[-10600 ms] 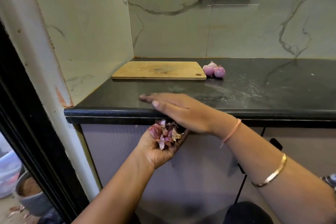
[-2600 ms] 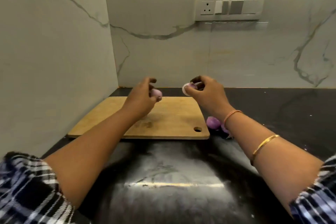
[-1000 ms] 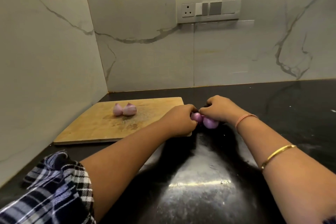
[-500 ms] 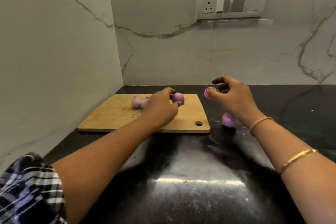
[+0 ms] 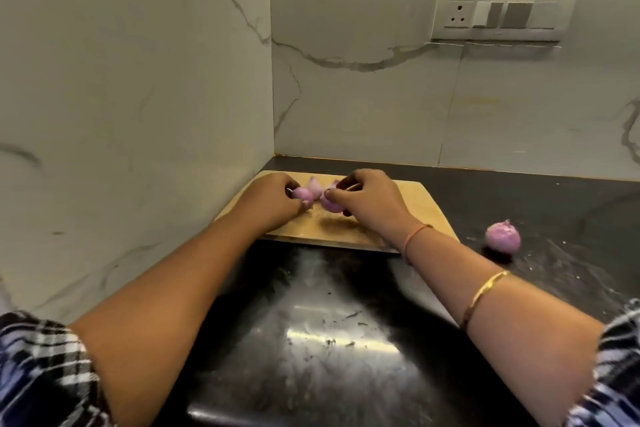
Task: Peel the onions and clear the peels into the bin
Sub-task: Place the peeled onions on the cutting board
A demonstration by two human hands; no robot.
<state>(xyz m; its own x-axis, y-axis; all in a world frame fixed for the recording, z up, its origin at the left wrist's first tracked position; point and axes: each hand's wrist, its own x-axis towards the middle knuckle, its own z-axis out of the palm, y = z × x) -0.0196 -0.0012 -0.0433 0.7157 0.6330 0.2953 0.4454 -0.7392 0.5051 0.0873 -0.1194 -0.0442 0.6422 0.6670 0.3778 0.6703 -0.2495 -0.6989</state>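
Reaching over the wooden cutting board point(image 5: 426, 215), we have both hands close together above its far left part. Our left hand point(image 5: 273, 201) is curled, thumb and fingertips pinching a small peeled purple onion point(image 5: 303, 194) held low over the board; whether it touches the wood we cannot tell. Just behind it, between the two hands, lie two more peeled onions point(image 5: 314, 185), side by side on the board and partly hidden by our fingers. Our right hand point(image 5: 367, 199) is curled as well, its fingertips gripping a second onion point(image 5: 330, 205) just beside the first, the two nearly touching. A thin pink band point(image 5: 417, 236) and a gold bangle point(image 5: 485, 291) circle our right forearm. Further right, off the board and well apart from both hands, a last onion point(image 5: 503, 236) rests alone on the black counter point(image 5: 329, 340), with small pale flecks scattered near it. High on the marble wall point(image 5: 381, 97) to the right sits a switch plate point(image 5: 502, 15). Checked sleeves point(image 5: 41, 374) show at both lower corners.
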